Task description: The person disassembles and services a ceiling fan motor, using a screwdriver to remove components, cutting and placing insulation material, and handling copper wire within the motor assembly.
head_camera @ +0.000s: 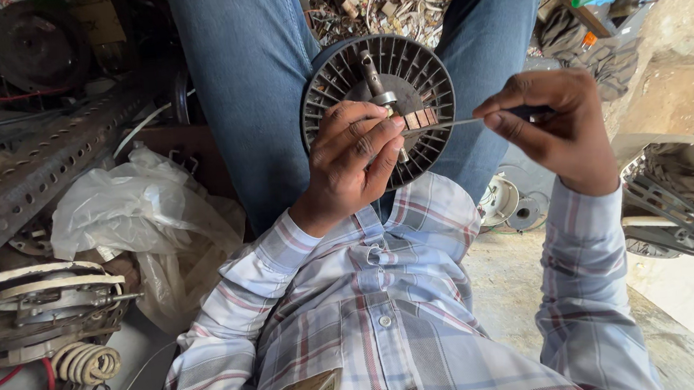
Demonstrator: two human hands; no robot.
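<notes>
Two blue-denim legs (250,88) filled the upper middle of the scene, with the person seated among scrap and wearing a pale plaid button-up shirt (372,315). To the person's left lay a long perforated grey steel angle bar (43,163), slanting across the clutter, and below it a crumpled clear plastic bag (141,213). Lower on that same side sat a worn motor assembly with a coil of off-white wire (54,309). On the opposite side, near the edge, part of a grey machine with wound copper-brown coils (680,188) showed.

Resting on the lap between the thighs was the round dark grey finned fan-motor rotor (377,107), its face turned up, with a short metal shaft (373,75) sticking out of its centre and a small copper-coloured block of segments (421,118) just beside that shaft.

The left hand (349,162) gripped the rotor from its lower edge, fingers curled over the rim and fingertips pressed near the shaft. The right hand (558,127) was closed in a pinch on a thin dark-handled metal probe (472,120), held nearly level, its fine tip reaching the copper segments; whether it quite touched them I could not tell.
</notes>
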